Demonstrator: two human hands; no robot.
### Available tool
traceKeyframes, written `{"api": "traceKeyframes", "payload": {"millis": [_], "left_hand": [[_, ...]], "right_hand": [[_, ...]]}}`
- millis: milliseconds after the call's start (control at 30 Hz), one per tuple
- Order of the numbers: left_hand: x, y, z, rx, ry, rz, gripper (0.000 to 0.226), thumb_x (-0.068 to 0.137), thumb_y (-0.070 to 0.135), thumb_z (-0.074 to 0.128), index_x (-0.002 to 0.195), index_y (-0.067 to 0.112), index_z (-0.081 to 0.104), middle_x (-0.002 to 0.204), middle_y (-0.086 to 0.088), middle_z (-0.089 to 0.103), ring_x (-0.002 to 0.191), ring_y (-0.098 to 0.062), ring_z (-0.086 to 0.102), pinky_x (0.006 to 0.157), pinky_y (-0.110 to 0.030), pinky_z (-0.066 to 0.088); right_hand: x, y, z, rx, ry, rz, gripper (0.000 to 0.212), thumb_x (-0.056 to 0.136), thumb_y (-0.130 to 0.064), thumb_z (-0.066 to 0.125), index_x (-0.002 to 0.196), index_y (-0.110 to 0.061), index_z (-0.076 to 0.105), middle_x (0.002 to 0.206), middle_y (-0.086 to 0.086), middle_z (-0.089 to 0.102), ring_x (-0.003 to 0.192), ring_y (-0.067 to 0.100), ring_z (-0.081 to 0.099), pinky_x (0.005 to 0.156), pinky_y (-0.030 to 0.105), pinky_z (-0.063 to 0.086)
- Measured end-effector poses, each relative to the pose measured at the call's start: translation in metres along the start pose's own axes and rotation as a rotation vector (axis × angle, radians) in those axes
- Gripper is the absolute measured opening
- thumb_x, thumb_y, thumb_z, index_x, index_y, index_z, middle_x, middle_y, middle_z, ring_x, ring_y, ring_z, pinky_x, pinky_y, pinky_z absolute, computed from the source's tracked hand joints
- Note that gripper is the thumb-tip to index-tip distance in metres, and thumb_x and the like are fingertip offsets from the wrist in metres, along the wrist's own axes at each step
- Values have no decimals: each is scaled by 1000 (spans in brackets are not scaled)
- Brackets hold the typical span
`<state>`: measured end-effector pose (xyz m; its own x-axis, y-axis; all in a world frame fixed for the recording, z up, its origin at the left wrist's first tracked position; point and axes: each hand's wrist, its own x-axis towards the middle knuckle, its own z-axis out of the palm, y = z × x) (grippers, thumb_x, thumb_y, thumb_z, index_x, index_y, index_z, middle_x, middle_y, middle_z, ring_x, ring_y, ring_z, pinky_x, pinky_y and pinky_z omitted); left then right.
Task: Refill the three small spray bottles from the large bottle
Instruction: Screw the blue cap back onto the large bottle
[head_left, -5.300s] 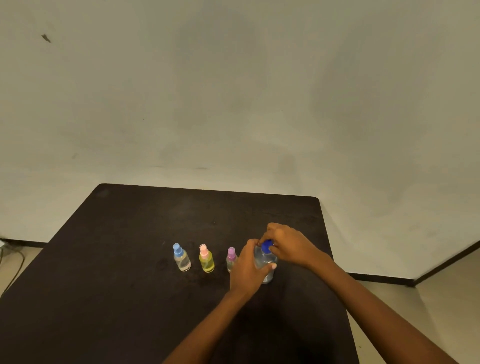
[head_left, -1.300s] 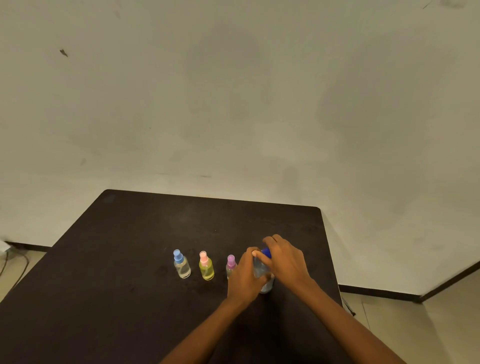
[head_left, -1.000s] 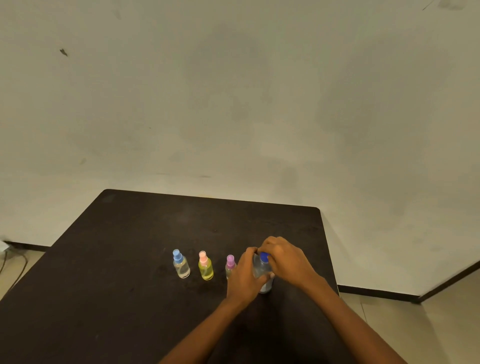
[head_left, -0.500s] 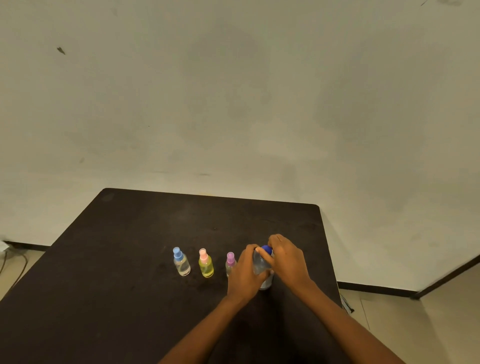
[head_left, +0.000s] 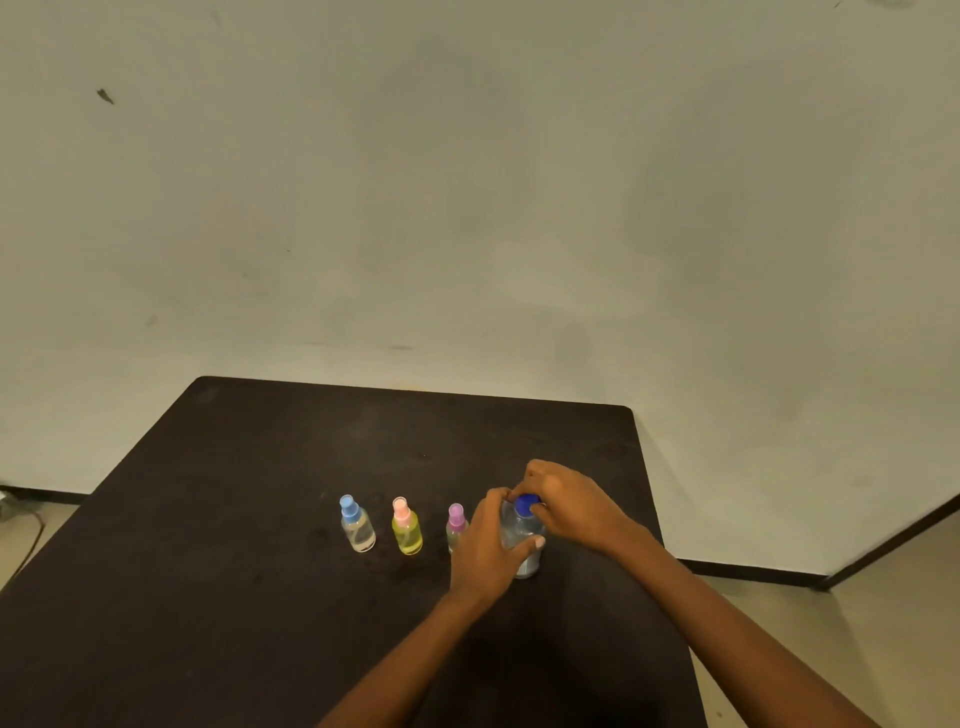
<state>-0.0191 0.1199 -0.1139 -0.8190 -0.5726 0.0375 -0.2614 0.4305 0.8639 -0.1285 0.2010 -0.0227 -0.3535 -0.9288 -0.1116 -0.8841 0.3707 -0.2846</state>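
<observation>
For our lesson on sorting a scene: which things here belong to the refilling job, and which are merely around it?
Belong to the job:
large clear plastic bottle with dark blue cap
small clear spray bottle with blue top
small yellow spray bottle with pink top
small spray bottle with purple top
left hand
right hand

Merely around:
dark table
pale wall

Bare dark table (head_left: 234, 597) lies open left of, behind and in front of the blue-capped spray bottle (head_left: 356, 525). To its right, the yellow bottle (head_left: 407, 527), purple-capped bottle (head_left: 455, 522) (partly hidden) and large bottle (head_left: 524, 540) stand in a row with narrow gaps between.
</observation>
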Motion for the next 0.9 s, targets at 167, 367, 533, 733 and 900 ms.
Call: {"api": "traceKeyframes", "payload": {"millis": [167, 367, 533, 733, 900], "left_hand": [[-1, 1, 1, -12, 5, -5, 54, 71, 46, 69, 115, 26, 45, 110, 7, 59, 100, -7, 57, 89, -28, 48], [-2, 5, 0, 12, 14, 1, 52, 74, 37, 71, 116, 23, 45, 110, 4, 58, 98, -8, 56, 84, -21, 45], [-3, 6, 0, 35, 12, 5, 55, 74, 38, 71, 119, 21, 44, 112, 2, 57, 101, -9, 56, 89, -28, 46], [-3, 10, -2, 78, 19, -2, 56, 76, 38, 69, 121, 19, 43, 112, 1, 58, 101, -9, 56, 86, -23, 44], [-3, 11, -1, 94, 19, -15, 58, 78, 37, 68, 126, 18, 41, 116, 0, 57, 103, -11, 56, 84, -22, 44]], "right_hand": [[-2, 3, -2, 9, 5, -42, 28, 90, -21, 55, 116, -11, 60, 111, 8, 55, 96, 18, 54, 86, 25, 45], [-3, 0, 0, 22, 12, 14, 29, 91, -28, 53, 112, -9, 55, 114, 7, 55, 97, 17, 54, 87, 24, 43], [-3, -3, -1, 29, -18, 59, 30, 92, -33, 51, 112, -10, 52, 115, 7, 54, 97, 16, 53, 86, 24, 42], [-5, -7, 5, 10, 26, 106, 34, 93, -37, 48, 115, -11, 50, 116, 6, 53, 100, 16, 53, 88, 26, 44], [-7, -11, 11, 33, 59, 160, 31, 93, -36, 49, 113, -13, 49, 115, 6, 53, 100, 15, 52, 86, 25, 43]]}}
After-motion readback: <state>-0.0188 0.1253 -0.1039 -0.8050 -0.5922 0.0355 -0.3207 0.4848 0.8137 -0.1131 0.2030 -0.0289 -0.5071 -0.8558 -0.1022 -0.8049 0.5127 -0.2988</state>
